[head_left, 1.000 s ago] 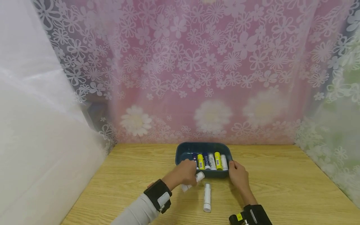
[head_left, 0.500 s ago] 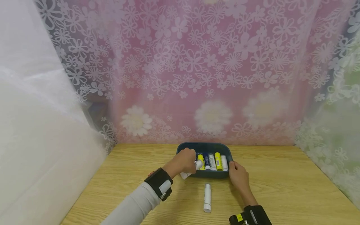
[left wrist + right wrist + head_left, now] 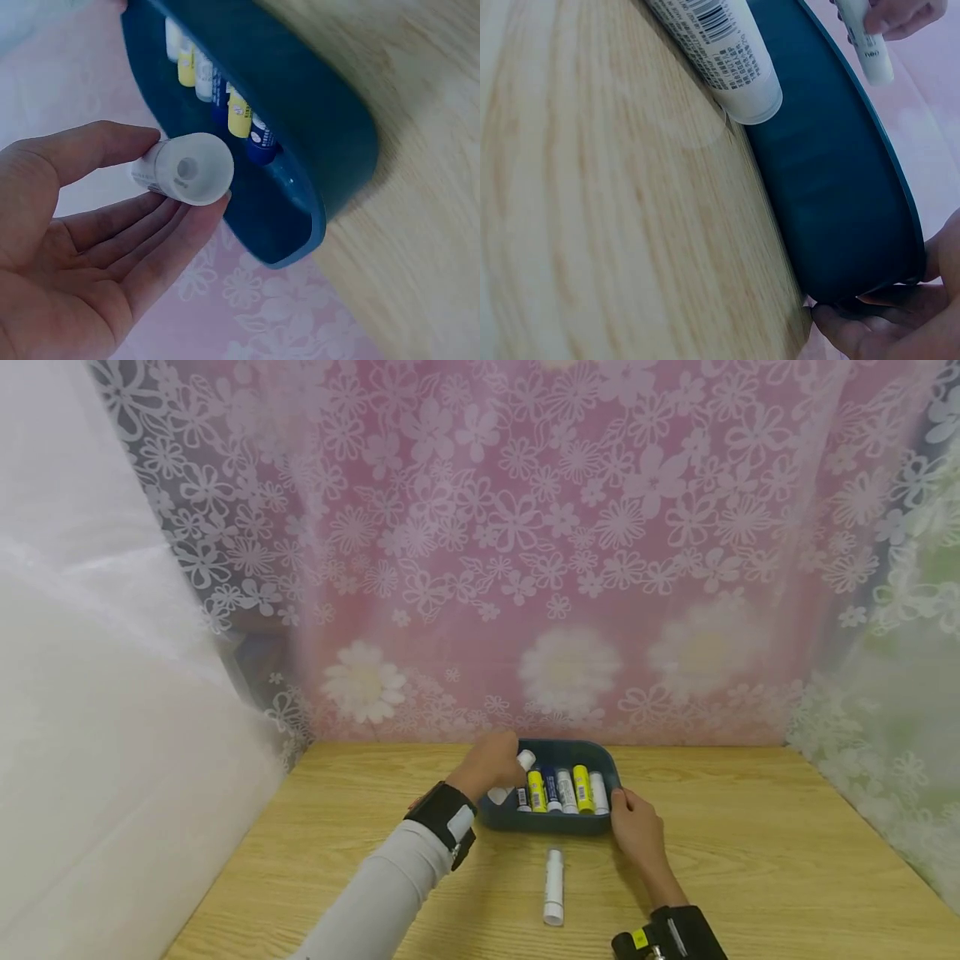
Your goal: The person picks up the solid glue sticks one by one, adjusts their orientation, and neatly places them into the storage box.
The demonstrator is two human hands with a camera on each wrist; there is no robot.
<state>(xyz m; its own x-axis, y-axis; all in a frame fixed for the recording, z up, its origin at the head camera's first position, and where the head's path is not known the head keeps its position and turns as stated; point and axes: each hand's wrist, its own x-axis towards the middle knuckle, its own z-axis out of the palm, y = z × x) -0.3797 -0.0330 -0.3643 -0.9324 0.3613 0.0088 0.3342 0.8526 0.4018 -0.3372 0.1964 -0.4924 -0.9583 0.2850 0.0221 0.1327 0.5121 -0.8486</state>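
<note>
My left hand (image 3: pixel 491 764) holds a white glue stick (image 3: pixel 195 171) between thumb and fingers, over the left end of a dark teal plastic bin (image 3: pixel 543 824). In the left wrist view its round hollow end faces the camera. Inside the bin lies a side-by-side row of glue sticks, among them a yellow one (image 3: pixel 582 789), a dark blue one (image 3: pixel 261 142) and a white one (image 3: pixel 599 793). At the bin's right end, my right hand (image 3: pixel 637 831) grips the wall, thumb at the rim and fingers beneath, as the right wrist view (image 3: pixel 900 319) shows.
Another white glue stick (image 3: pixel 553 887) lies on the wooden table (image 3: pixel 360 835) in front of the bin. A pink flowered curtain (image 3: pixel 480 568) hangs behind the table, and a white sheet (image 3: pixel 112 735) stands at the left.
My left hand has lifted the white glue stick from in front of the bin, up over its front rim to above its left end. The right hand stays on the bin.
</note>
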